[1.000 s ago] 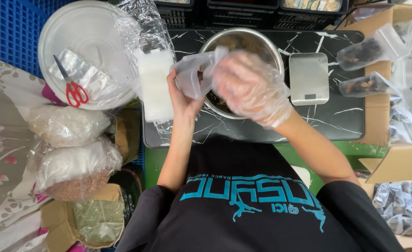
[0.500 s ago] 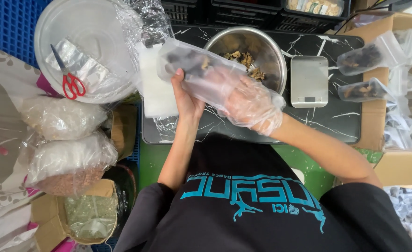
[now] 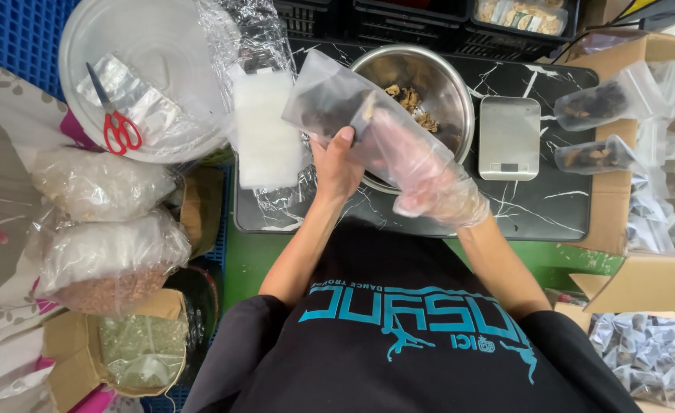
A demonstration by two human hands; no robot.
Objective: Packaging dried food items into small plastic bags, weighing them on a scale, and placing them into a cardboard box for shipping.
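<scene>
Both hands on a clear plastic pouch [image 3: 337, 103] of dark dried pieces, held over the near rim of the round steel bowl [image 3: 437, 76].

I see the bare left hand [image 3: 336, 164] closed on the pouch's lower edge, thumb up its face; the right hand [image 3: 421, 172], in a thin clear glove, is pushed into the pouch mouth, fingers curled around dark contents. Open room is tight: a white stack of flat bags [image 3: 265, 130] sits just left of the pouch, the small silver scale [image 3: 509, 136] just right of the bowl, filled pouches [image 3: 597, 103] beyond it along the cardboard box. The black marble-look board [image 3: 536, 206] has a bare strip at its near edge. Against half a second ago, the pouch sits higher and tilts further left, and more of the bowl shows.
</scene>
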